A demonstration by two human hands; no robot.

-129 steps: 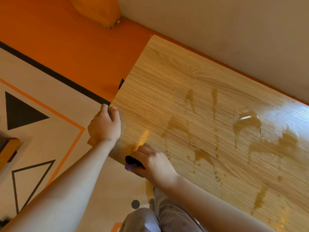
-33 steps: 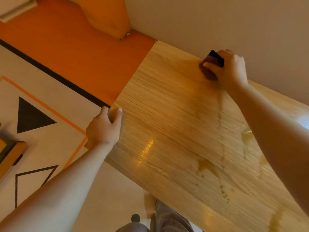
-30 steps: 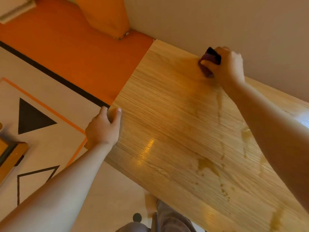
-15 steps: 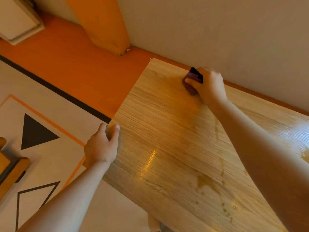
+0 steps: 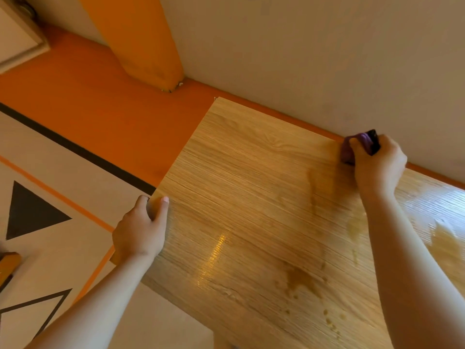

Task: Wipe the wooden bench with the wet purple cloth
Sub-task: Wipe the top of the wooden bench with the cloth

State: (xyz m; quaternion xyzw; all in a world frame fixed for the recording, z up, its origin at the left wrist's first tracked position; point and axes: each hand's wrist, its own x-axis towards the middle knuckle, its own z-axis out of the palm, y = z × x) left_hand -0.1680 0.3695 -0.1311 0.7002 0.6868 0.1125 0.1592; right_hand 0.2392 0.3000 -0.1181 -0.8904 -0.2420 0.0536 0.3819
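1. Far left, my left hand (image 5: pixel 141 233) is still gripping the near-left corner of the table (image 5: pixel 251 197). The thumb is lying on top and the fingers are curling over the edge. It is holding nothing else and has not shifted in the last few seconds, so I judge it is bracing me.
2. Moving right, the streaks that were running down the middle of the table a few seconds ago are fading to a faint film. That tells me the far-left part is getting covered.
3. Nearer me, the brownish wet patches (image 5: pixel 299 278) are still sitting unwiped, so the job is looking only partly done.
4. Further right, the purple cloth (image 5: pixel 348 152) is lying bunched on the table's far edge, right against the foot of the wall (image 5: pixel 302 46). My right hand (image 5: pixel 377 167) is curling tightly round it and pressing it down. Half a second ago it was working closer to the far-left corner, so the stroke is travelling right along the wall side.
5. Most of the cloth is hiding under my fingers. I cannot tell what the dark piece (image 5: pixel 372 142) at its top is. Glare is washing out the right end, and the frame is cutting it off.
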